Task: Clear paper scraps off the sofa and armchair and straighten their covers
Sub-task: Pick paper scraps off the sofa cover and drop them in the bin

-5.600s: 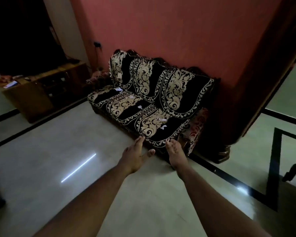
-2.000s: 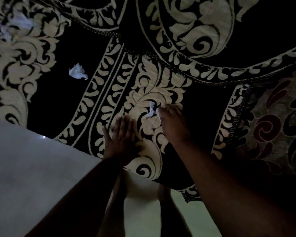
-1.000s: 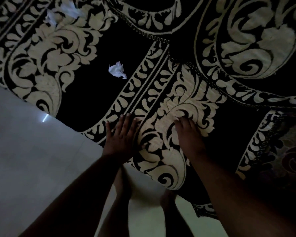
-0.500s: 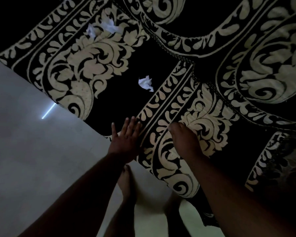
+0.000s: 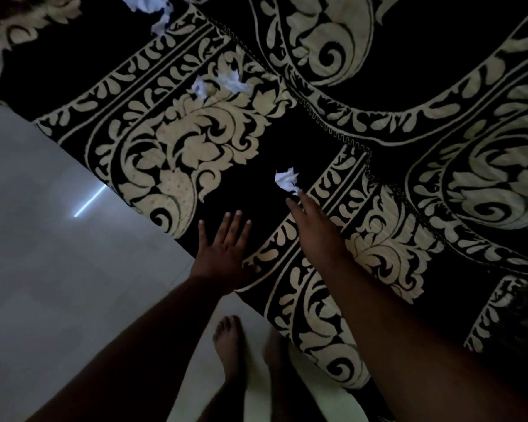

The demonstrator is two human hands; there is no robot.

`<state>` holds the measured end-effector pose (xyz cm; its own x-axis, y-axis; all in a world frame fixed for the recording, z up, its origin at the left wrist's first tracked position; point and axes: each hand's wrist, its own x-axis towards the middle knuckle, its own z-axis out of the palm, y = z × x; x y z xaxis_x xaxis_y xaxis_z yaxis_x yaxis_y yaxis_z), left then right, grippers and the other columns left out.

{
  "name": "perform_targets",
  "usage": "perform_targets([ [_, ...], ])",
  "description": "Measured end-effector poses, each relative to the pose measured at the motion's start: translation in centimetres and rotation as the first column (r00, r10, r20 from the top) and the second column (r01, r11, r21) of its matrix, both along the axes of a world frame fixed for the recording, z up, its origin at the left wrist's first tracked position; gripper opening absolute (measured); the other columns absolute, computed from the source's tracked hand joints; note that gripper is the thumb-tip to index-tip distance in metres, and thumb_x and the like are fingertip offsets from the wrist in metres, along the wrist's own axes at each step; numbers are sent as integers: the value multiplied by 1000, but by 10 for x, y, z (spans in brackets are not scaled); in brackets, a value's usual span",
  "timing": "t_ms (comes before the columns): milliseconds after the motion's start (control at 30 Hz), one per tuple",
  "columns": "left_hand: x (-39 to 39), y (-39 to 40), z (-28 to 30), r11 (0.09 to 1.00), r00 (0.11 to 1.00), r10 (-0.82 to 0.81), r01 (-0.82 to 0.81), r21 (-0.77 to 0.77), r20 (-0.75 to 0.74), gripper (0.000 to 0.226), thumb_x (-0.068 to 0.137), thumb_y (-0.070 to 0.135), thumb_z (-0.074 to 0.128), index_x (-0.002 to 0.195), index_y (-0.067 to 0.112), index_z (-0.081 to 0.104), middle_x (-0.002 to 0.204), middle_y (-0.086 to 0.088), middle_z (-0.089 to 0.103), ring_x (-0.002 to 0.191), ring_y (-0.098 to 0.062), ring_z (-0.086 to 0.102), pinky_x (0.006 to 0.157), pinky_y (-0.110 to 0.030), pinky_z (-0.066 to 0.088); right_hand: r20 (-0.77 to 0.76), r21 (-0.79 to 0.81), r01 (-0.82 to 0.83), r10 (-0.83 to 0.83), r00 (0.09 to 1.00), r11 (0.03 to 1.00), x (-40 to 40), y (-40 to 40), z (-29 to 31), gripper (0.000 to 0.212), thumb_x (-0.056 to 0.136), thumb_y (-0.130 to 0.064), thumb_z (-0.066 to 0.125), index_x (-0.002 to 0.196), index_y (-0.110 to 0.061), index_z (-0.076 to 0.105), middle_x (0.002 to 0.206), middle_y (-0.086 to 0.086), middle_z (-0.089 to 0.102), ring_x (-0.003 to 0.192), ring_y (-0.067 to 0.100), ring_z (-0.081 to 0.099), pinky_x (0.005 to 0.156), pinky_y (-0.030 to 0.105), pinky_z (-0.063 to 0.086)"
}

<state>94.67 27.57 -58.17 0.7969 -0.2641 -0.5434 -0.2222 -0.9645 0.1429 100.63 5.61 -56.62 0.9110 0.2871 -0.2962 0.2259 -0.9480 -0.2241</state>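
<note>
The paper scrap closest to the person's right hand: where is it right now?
In the head view, the paper scrap lies mid-frame on a black patch of the sofa cover, just beyond the right hand fingertips.

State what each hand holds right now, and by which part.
Left hand holds nothing; it rests flat on the sofa cover. Right hand reaches to the nearest paper scrap, fingertips at its lower edge; any grip cannot be told.

The room is dim. Under me lies a pale, glossy floor, filling the left and bottom of my view. On the floor, close to where the dark patterned fabric ends, 1 thin bright streak of reflected light slants across the tiles. Faint tile seams run near it.
</note>
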Motion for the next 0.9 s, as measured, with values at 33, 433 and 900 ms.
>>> perform_targets([
  [33, 5, 1, -3, 1000, 1000, 10, -10, 6, 9, 98, 82, 80, 6, 157, 23, -20, 163, -4, -30, 150, -23, -28, 116, -69, -8, 5, -2, -26, 26, 1000, 1000, 9, 3, -4, 64, 91, 3, 44, 153, -13, 38, 164, 14, 23, 147, 35, 32, 106, 45, 44],
  [433, 67, 2, -55, 991, 987, 130, -131, 7, 95, 100, 86, 86, 8, 157, 22, -21, 164, -3, -29, 151, -21, -27, 117, -66, -12, -76, -104, -99, 92, 993, 990, 84, 21, -83, 79, 94, -66, 39, 160, -28, 18, 168, 10, 11, 154, 32, 9, 121, 56, 16],
  [900, 85, 15, -42, 983, 981, 181, -183, 17, 66, 102, 85, 87, 15, 160, 22, -10, 167, -4, -19, 154, -21, -19, 119, -65, -4, 156, 68, -108, 96, 983, 992, 96, 11, -69, 29, 98, -42, 52, 103, -15, 59, 99, 6, 55, 88, 26, 57, 67, 39, 52],
])
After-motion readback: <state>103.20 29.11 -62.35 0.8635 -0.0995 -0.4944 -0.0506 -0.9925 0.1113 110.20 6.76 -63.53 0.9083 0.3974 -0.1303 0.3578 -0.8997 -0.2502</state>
